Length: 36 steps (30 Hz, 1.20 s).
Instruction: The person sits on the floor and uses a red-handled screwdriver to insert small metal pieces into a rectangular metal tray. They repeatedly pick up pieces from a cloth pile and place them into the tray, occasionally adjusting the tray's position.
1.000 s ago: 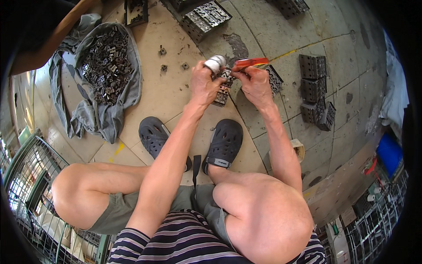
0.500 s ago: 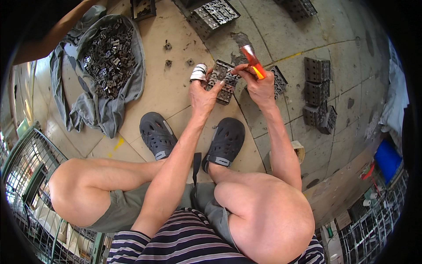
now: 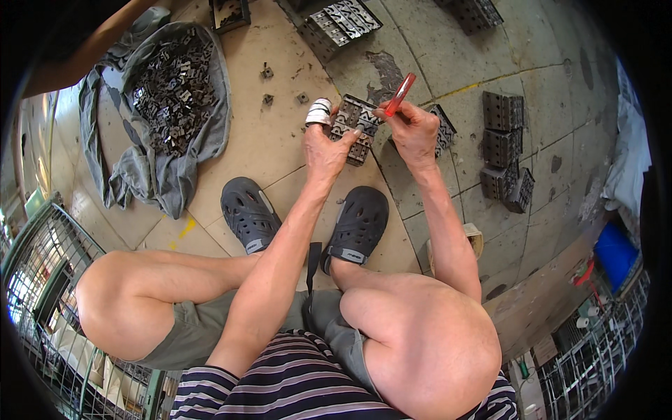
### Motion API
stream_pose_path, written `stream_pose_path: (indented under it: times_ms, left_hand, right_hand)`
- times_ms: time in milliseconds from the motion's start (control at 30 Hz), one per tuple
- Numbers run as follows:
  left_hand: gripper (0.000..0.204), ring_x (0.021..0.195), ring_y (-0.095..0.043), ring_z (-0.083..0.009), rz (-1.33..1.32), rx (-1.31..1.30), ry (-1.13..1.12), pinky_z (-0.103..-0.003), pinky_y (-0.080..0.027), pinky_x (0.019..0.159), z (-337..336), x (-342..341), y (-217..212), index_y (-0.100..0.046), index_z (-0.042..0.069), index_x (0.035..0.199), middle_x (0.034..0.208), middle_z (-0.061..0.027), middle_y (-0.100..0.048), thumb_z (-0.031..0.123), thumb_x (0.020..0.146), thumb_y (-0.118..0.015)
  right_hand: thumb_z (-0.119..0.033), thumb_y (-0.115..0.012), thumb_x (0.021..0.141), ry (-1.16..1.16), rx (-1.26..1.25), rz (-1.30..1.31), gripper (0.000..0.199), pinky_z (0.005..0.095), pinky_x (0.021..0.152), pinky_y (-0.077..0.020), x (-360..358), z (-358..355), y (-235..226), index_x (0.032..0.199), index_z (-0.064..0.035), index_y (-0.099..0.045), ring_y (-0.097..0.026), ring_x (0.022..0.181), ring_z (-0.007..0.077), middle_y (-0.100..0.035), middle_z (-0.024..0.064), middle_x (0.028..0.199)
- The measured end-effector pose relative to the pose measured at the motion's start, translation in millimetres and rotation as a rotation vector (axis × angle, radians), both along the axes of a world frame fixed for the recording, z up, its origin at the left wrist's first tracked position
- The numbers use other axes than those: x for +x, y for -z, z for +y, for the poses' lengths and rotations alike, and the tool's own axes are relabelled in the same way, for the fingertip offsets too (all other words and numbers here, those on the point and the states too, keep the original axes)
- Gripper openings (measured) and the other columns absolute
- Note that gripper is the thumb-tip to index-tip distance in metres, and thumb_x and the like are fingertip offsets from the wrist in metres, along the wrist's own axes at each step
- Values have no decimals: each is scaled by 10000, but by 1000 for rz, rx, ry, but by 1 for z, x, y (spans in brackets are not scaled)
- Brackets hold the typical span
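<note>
My left hand (image 3: 325, 155) grips the near left side of a dark metal block (image 3: 355, 113) with rows of silvery slotted pieces on its top. Its thumb lies across the block, and white wrapping (image 3: 318, 112) with dark bands covers a finger. At the block's right edge, my right hand (image 3: 418, 140) is closed around a slim, red, see-through stick-shaped tool (image 3: 401, 93), tilted up to the right. The tool's exact kind is unclear, and its lower end is hidden by the fingers. Partly behind the right hand stands a similar patterned block (image 3: 444, 131).
A grey cloth (image 3: 222, 105) holds a heap of small metal clips (image 3: 175, 98) at left. Loose clips (image 3: 267, 99) lie nearby. Stacked blocks (image 3: 502, 129) stand right, more blocks (image 3: 346, 24) at the far side. Another person's arm (image 3: 84, 52) reaches in. Wire racks (image 3: 49, 280) flank me.
The red tool has turned in my right hand, and its bright orange end no longer shows. The right hand has shifted slightly; my left hand keeps its hold on the block.
</note>
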<state>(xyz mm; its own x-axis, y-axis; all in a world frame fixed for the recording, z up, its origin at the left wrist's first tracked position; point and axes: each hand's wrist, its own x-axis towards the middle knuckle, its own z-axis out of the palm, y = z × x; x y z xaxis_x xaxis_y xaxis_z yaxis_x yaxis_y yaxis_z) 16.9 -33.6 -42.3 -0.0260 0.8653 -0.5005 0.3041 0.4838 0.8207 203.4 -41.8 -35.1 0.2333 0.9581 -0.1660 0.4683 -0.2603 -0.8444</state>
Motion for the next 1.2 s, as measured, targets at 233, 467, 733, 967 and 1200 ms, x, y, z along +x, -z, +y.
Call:
stream_pose_path:
  times_ms: [233, 467, 733, 967, 1200]
  left_hand:
    - [785, 1050, -714, -202, 91, 154, 112, -358, -566, 934, -10, -4, 4, -627, -36, 1371, 1159, -133, -753, 176, 701, -975]
    - [917, 1039, -729, -197, 37, 163, 121, -352, -585, 922, -25, -2, 13, -535, -12, 1426, 1151, -120, -748, 141, 654, -1006]
    - [982, 1178, -665, -244, -171, -6, 31, -401, -530, 1034, -27, -9, 12, -546, -1, 1442, 1298, -145, -679, 196, 608, -1024]
    - [1277, 1356, -575, -236, -98, 119, 245, -384, -476, 1145, -28, -26, 14, -358, 43, 1618, 1506, -129, -579, 138, 542, -1040]
    - [1306, 1248, -668, -246, -75, 107, 116, -367, -532, 1077, -32, -15, 2, -375, 33, 1608, 1415, -123, -667, 181, 503, -1055]
  right_hand:
    - [-48, -821, 840, -190, 127, -315, 344, 368, 831, -596, 30, 24, -70, 1166, -14, -719, -762, 955, 282, -766, 144, 1070]
    - [-67, -731, 850, -920, 568, -656, 177, 423, 1036, -534, 38, 66, -104, 1006, -2, -678, -709, 1046, 276, -725, 121, 1003]
    - [-25, -737, 776, -1314, -119, -552, 55, 448, 688, -587, 28, 100, -101, 764, 8, -695, -736, 784, 386, -711, 198, 781]
    - [-49, -731, 784, -1310, -83, -626, 104, 461, 741, -612, 14, 108, -85, 823, 47, -738, -749, 808, 415, -725, 240, 784]
    - [-29, -641, 727, -859, -497, -476, 157, 494, 718, -593, 2, 111, -91, 753, 117, -690, -723, 793, 487, -687, 343, 797]
